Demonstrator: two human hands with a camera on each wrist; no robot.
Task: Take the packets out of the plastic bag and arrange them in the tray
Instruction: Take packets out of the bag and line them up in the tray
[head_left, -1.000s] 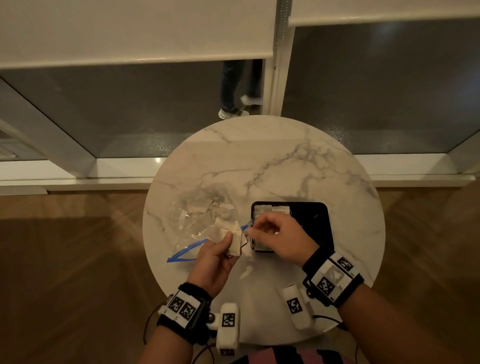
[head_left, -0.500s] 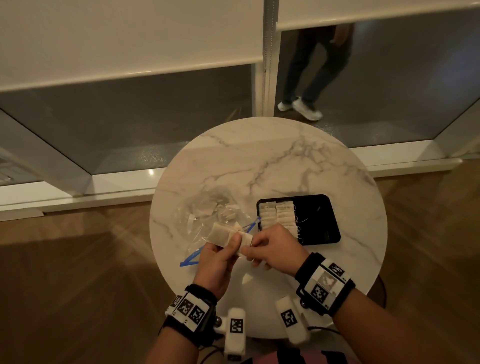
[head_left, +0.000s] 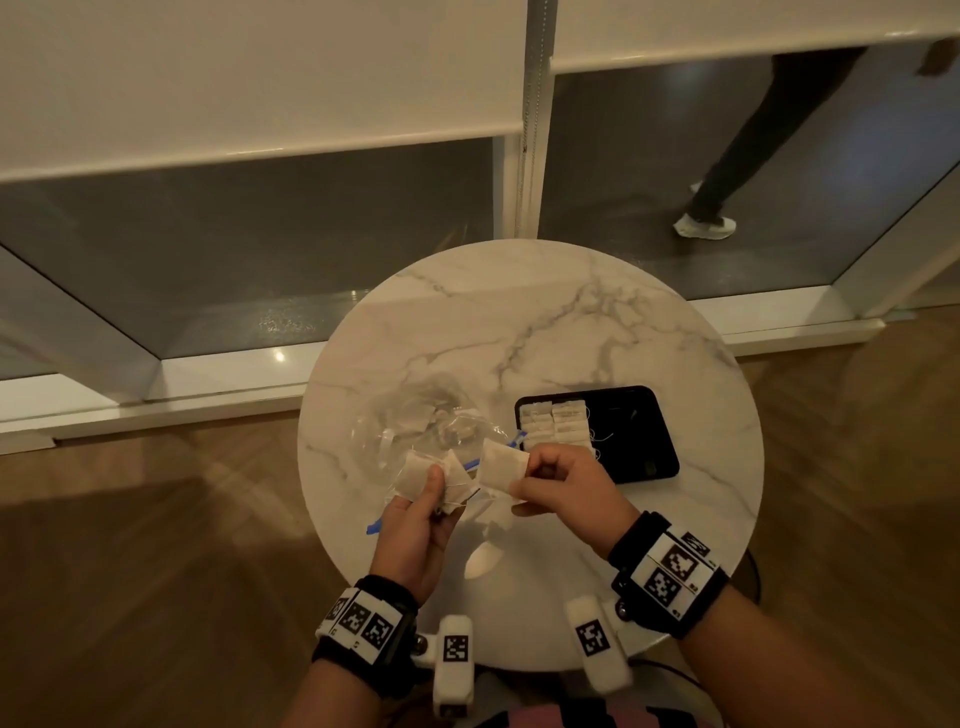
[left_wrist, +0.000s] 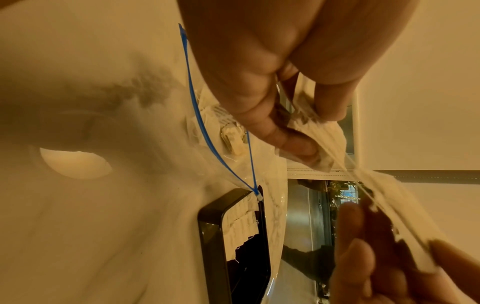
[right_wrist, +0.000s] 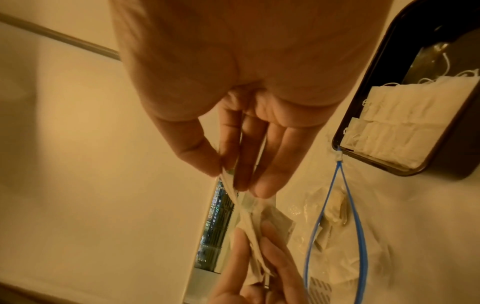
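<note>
Above the near part of the table, my left hand (head_left: 428, 491) grips a small bunch of white packets (head_left: 415, 475), also seen in the left wrist view as packets (left_wrist: 318, 131). Just to the right, my right hand (head_left: 524, 475) pinches a single white packet (head_left: 501, 465) by its edge; thin strings run between it and the bunch. The clear plastic bag (head_left: 410, 431) with a blue zip lies on the table behind my left hand, more packets inside. The black tray (head_left: 639, 441) sits to the right, with two rows of packets (head_left: 556, 426) at its left end.
The round marble table (head_left: 545, 332) stands by a window with lowered blinds. A person's leg and white shoe (head_left: 704, 226) pass outside the glass. The tray's right half (head_left: 628, 415) holds only loose strings.
My right hand has drawn one packet away from the bunch in my left hand, to the right. Both hands sit a little nearer the table's front edge than before.
</note>
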